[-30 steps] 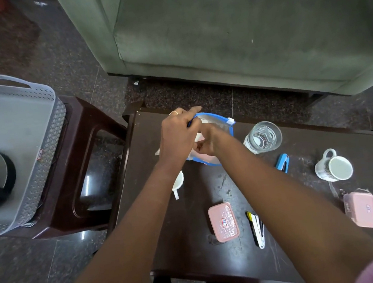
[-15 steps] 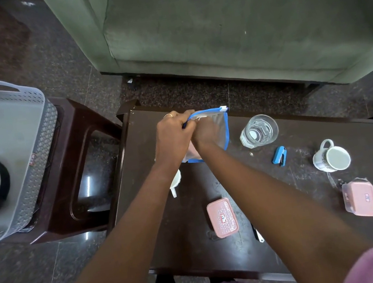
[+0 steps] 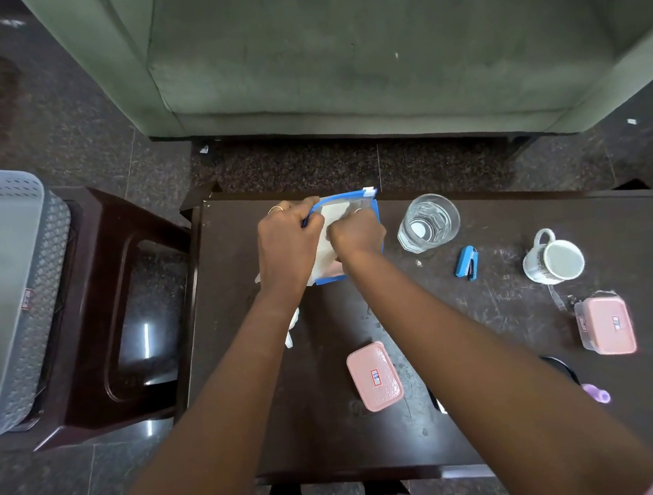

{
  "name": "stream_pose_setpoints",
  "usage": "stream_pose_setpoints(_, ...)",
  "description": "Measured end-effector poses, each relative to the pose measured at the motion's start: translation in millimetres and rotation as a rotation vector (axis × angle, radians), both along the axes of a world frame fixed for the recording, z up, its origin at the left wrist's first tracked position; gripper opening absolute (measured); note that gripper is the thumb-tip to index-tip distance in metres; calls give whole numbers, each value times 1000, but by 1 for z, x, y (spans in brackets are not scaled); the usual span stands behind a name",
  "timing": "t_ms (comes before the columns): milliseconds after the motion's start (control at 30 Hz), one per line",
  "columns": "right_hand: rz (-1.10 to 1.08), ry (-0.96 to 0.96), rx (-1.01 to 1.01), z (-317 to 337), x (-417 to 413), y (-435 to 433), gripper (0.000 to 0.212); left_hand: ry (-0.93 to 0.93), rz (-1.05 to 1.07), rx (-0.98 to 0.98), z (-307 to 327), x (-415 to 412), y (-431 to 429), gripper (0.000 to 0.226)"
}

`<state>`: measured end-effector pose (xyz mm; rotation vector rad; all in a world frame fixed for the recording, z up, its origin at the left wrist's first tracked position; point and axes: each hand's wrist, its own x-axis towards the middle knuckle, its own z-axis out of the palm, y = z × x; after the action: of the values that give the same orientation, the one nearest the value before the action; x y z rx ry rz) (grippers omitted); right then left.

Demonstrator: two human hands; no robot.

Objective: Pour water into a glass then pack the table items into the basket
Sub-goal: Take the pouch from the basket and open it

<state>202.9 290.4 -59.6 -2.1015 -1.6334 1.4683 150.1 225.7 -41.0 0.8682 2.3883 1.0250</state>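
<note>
A clear zip pouch with blue edging [image 3: 355,197] lies at the far left of the dark table [image 3: 496,349], with white and pink contents showing inside. My left hand [image 3: 289,244] pinches the pouch's left upper edge. My right hand [image 3: 356,233] is closed on the pouch just beside it. A glass of water [image 3: 428,222] stands to the right of the pouch. The grey perforated basket [image 3: 43,284] sits on a stool at the far left, with a dark object inside it.
On the table are a blue stapler [image 3: 467,263], a white mug [image 3: 555,262], two pink lidded boxes [image 3: 374,377] [image 3: 605,326] and a white object [image 3: 291,326] partly under my left arm. A green sofa [image 3: 374,54] stands beyond the table. The brown stool [image 3: 126,315] is beside the table.
The pouch has gone from tilted and bulging open to lying flatter with its blue top edge straight. Both hands stayed on it, and the view shifted slightly right.
</note>
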Motion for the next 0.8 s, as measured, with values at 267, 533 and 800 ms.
stream_pose_setpoints(267, -97, 110, 254, 21, 11, 3, 13, 49, 16, -2, -5, -1, 4, 27)
stream_pose_setpoints(533, 168, 330, 152, 43, 39, 36, 19, -20, 97, 19, -2, -9, 4, 28)
stream_pose_setpoints(800, 4, 666, 17, 53, 82, 52, 14, -137, 127, 55, 8, -22, 3, 23)
